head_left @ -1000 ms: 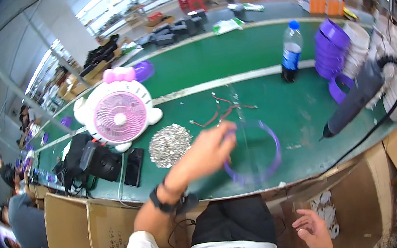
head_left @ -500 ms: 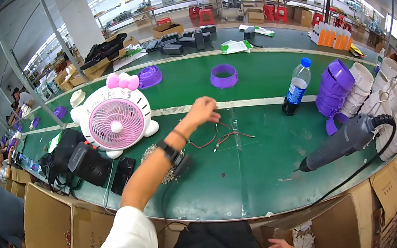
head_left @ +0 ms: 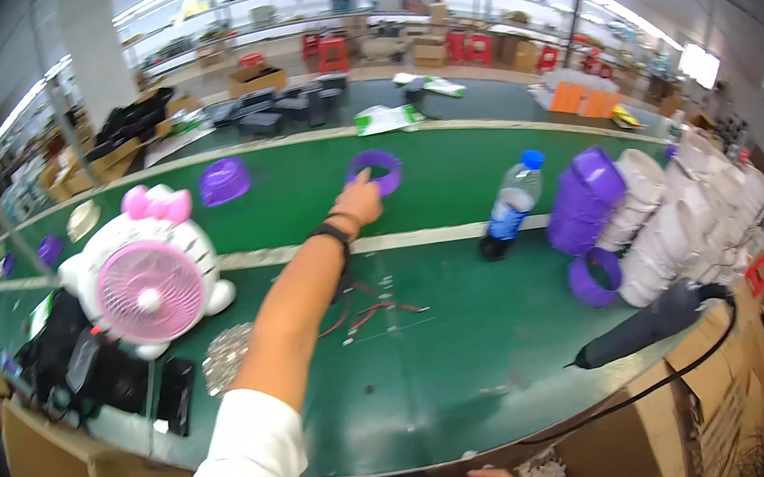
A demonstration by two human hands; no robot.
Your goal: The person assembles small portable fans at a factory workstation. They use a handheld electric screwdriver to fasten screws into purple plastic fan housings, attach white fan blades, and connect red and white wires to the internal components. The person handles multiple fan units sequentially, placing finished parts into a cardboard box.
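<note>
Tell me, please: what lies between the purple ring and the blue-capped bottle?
In the head view, no object stands there: only green surface, then a pale strip, between the purple ring and the bottle.

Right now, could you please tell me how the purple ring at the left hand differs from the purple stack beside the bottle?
The purple ring is a single, low piece; the purple stack is several pieces nested into a taller column. The left hand is at the ring; no hand is at the stack. The ring sits beyond the pale divider strip, the stack on its near side. Both are purple and round.
</note>
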